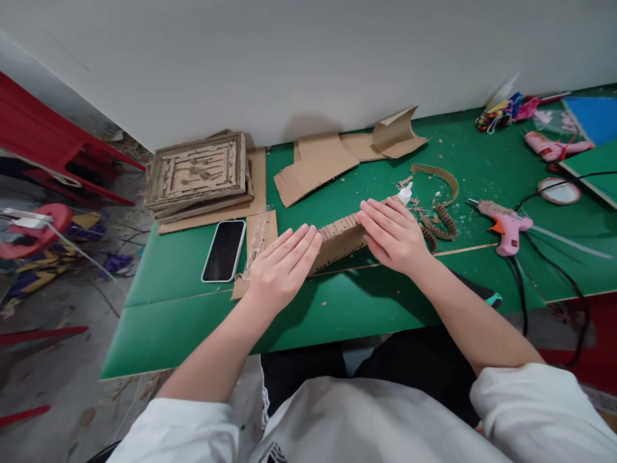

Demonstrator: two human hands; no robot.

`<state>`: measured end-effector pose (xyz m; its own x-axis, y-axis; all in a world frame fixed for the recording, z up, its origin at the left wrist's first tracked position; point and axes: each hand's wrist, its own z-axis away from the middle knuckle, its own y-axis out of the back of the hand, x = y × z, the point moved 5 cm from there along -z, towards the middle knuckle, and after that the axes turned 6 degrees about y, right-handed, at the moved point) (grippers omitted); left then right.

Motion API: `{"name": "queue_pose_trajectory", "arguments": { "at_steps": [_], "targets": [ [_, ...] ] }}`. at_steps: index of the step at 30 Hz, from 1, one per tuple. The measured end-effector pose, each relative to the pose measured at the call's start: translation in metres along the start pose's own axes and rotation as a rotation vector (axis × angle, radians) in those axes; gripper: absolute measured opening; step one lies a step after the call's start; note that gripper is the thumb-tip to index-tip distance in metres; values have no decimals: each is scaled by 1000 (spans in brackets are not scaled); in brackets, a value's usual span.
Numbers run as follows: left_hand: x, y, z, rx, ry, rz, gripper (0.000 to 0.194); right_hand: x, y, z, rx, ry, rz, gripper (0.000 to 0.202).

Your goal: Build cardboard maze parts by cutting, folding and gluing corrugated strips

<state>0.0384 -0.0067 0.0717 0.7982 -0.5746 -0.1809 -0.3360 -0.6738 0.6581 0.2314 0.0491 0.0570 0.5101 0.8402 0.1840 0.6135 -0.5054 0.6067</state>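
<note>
A cardboard piece (340, 247) stands on its long side at the middle of the table, with a corrugated strip (341, 225) along its upper edge. My left hand (283, 267) rests on its left end, fingers straight and close together. Over the right part of the upper edge lies my right hand (393, 235), its fingers stretched out flat and the thumb lower on the front face. Dark writing shows partly on that face. Just beyond my right hand, a white nozzle tip (405, 193) pokes out; the rest of it is hidden.
Left of the work are a phone (224, 251) and stacked cardboard panels (200, 170). Cardboard scraps (318, 167) lie behind, curled corrugated strips (444, 222) to the right. A pink glue gun (506, 225) with black cables and a tape roll (559, 191) lie further right.
</note>
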Motion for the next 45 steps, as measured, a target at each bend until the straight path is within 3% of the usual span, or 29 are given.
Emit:
{"name": "queue_pose_trajectory", "arguments": {
  "at_steps": [10, 22, 35, 45],
  "targets": [
    [0, 1, 0, -24, -4, -2, 52, -32, -8, -18, -102, 48, 42, 44],
    [0, -1, 1, -15, 7, 41, 56, -30, -15, -11, -37, 12, -28, 46],
    [-1, -2, 2, -25, 36, 60, 56, -29, -15, -13, -118, -8, 6, 39],
    [0, 3, -3, -26, 8, 10, 50, -44, -14, -25, -78, 20, -36, 47]
  ]
}}
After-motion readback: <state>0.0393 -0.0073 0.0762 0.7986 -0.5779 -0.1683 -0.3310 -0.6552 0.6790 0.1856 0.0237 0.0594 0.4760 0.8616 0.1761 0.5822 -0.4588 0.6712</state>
